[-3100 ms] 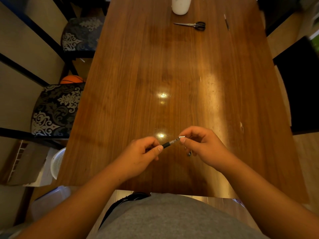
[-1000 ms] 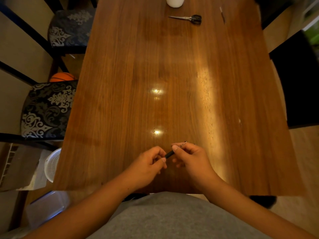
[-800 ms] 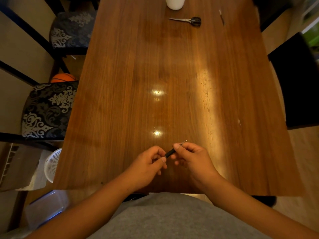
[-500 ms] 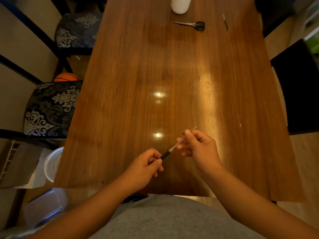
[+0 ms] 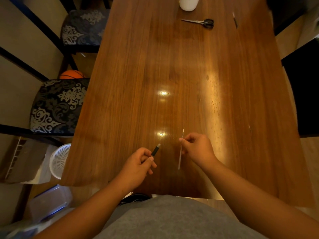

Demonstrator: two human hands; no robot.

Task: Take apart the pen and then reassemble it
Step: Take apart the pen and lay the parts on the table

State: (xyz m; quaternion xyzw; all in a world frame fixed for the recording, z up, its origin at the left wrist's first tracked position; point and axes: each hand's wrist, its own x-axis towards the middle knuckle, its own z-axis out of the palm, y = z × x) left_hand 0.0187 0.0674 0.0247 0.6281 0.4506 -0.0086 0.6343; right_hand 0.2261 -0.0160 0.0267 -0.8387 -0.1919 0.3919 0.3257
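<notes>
Polished wood makes up the long table [image 5: 181, 69], its grain running away from the person, with two bright lamp reflections just beyond the hands and a wider sheen past the right-hand grip. The left hand [image 5: 138, 165] is closed around the black pen barrel [image 5: 155, 150], thumb and fingers pinching its lower part so that the open end sticks up and away from the grip. The right hand [image 5: 196, 148] pinches the thin ink refill [image 5: 180, 152] between thumb and forefinger near its upper end; the tip shows above the pinch and the long rest hangs below it, towards the person. Barrel and refill are apart, with bare table between the two grips.

Far beyond both grips, at the table's other end, lie scissors [image 5: 201, 22], a thin dark stick-like item [image 5: 235, 19] to their right, and a white container [image 5: 188, 3] cut off by the top edge. Out to the left of the left grip stand two patterned chairs [image 5: 58, 106], with an orange ball [image 5: 71, 75] between them and a white basket [image 5: 59, 160] on the floor. How much of the barrel sits inside the left fist is hidden, and whether any smaller pen parts lie on the table is too dim to tell.
</notes>
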